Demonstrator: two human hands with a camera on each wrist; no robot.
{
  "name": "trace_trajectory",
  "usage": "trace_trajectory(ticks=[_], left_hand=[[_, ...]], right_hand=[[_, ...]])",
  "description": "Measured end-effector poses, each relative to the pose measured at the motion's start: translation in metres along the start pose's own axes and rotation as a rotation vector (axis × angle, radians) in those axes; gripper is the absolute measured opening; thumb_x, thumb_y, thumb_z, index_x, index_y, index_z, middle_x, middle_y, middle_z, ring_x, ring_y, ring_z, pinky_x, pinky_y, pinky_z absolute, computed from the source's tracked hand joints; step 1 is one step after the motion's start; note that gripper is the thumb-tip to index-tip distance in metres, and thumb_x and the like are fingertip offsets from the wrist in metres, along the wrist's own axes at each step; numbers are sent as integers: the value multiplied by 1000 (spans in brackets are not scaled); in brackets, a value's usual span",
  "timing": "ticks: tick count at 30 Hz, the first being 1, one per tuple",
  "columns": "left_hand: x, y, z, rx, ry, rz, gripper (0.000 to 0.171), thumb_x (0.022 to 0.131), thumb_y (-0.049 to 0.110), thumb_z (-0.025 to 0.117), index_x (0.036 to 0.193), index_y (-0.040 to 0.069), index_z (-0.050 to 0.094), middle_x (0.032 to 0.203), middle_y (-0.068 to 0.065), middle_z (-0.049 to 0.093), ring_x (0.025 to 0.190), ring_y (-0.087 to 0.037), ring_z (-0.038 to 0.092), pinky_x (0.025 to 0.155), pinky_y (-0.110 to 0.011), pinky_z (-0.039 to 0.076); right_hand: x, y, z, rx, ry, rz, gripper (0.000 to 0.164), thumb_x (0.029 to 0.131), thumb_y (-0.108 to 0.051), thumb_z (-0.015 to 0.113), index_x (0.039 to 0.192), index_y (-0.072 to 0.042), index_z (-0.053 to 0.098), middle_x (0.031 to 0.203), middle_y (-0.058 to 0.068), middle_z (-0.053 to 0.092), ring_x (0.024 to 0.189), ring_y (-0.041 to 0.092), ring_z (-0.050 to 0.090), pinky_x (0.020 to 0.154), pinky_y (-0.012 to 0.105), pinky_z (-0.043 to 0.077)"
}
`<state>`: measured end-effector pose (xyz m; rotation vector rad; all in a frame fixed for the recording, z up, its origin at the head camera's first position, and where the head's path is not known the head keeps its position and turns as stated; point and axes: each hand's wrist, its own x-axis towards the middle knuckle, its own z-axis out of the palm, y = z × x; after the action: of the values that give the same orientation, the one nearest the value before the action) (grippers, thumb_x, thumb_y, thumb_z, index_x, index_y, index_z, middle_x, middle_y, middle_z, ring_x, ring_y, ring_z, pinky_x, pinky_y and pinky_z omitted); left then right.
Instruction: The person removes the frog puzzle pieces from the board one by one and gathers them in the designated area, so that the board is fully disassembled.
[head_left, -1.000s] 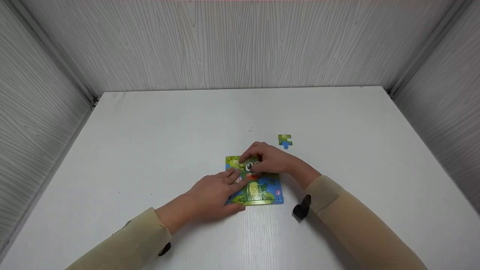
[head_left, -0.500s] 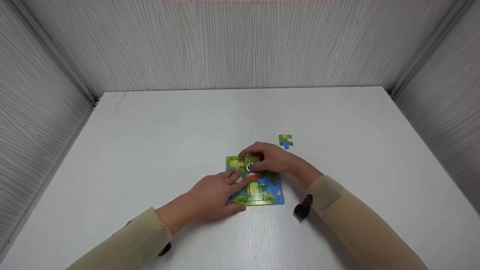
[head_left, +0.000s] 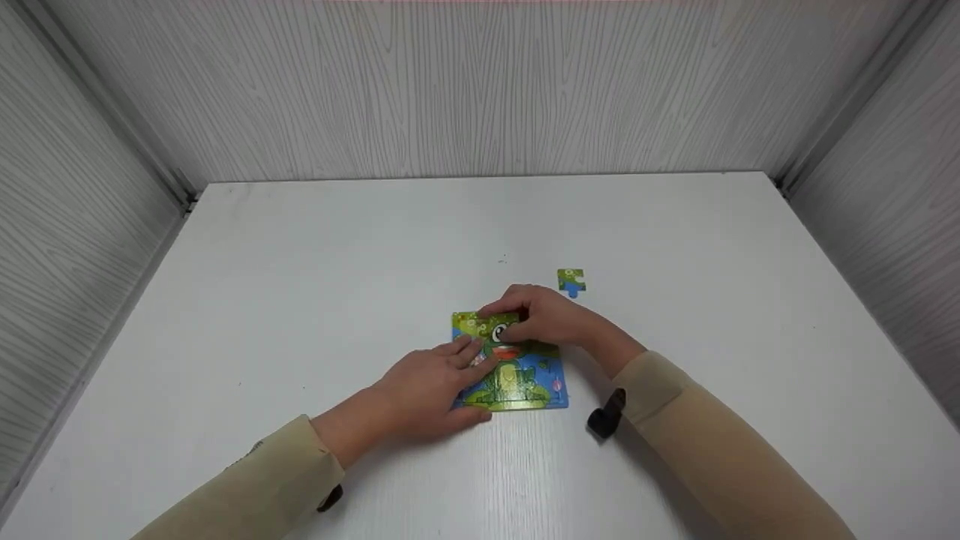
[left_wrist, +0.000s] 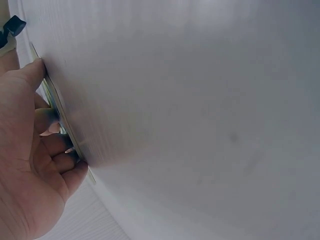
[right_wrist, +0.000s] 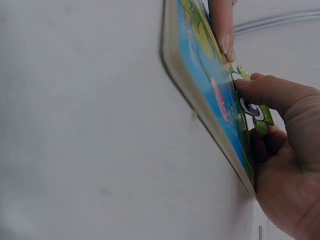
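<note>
A person's two bare hands meet over a small picture puzzle board (head_left: 556, 402) that lies flat on a white table (head_left: 300, 262). The left hand (head_left: 418, 391) covers the board's left side, palm down, its fingers apart: two or more fingertips rest on the printed surface, while the thumb reaches along the near edge, as the left wrist view also shows. The right hand (head_left: 551, 316) arches over the far right part of the board, with thumb and fingers clamped on a green puzzle piece printed with a large cartoon eye (right_wrist: 256, 111). Seen from the right wrist, this piece tilts up from the board's surface under the right thumb; whether its lower edge sits in place is hard to tell. Between the two hands, a green cartoon character shows — red mouth, pale yellow belly — on a blue ground. Beyond the right hand and a little to its right, a loose puzzle piece (head_left: 569, 283), green above and blue below, lies on the table, apart from the board. Behind each hand runs a beige sleeve, and a black object (head_left: 606, 416) hangs at the right cuff. Far ahead of both hands stands a pale wood-grain wall (head_left: 480, 90).
</note>
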<state>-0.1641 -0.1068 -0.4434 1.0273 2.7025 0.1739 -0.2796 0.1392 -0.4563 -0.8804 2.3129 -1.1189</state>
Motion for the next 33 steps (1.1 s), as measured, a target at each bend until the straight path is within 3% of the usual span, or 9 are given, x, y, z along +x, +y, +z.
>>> trace_trajectory(ticks=[8, 16, 22, 29, 33], left_hand=[[0, 1, 0, -2, -2, -3, 80, 104, 68, 47, 169, 23, 32, 172, -10, 30, 159, -30, 27, 118, -54, 41], [0, 0, 1, -14, 0, -8, 80, 104, 68, 48, 169, 24, 32, 173, -9, 29, 159, -30, 27, 118, -54, 42], [0, -1, 3, 0, 37, 18, 79, 105, 65, 50, 168, 21, 35, 170, -12, 34, 157, -32, 32, 116, -52, 45], [-1, 0, 2, 3, 29, 10, 79, 105, 67, 48, 169, 23, 33, 171, -10, 33, 157, -31, 32, 116, -52, 44], [0, 0, 2, 0, 23, 2, 80, 104, 68, 48, 169, 24, 32, 172, -9, 32, 158, -30, 31, 116, -52, 44]], right_hand=[[-1, 1, -1, -4, -6, -1, 40, 98, -19, 77, 137, -28, 75, 109, -4, 69, 96, 21, 55, 80, 33, 46], [-1, 0, -1, 32, 5, 15, 40, 98, -16, 77, 137, -27, 75, 117, -7, 73, 103, 20, 60, 86, 33, 51], [-1, -1, 0, 7, 22, -1, 39, 97, -16, 77, 136, -23, 76, 109, -3, 73, 94, 19, 58, 80, 32, 49], [-4, -5, 1, -157, 36, -72, 42, 98, -14, 77, 139, -23, 74, 94, -3, 66, 88, 19, 49, 76, 33, 43], [-8, -11, 1, -279, 21, -64, 51, 98, -17, 76, 147, -24, 67, 97, -5, 65, 94, 19, 47, 80, 35, 42]])
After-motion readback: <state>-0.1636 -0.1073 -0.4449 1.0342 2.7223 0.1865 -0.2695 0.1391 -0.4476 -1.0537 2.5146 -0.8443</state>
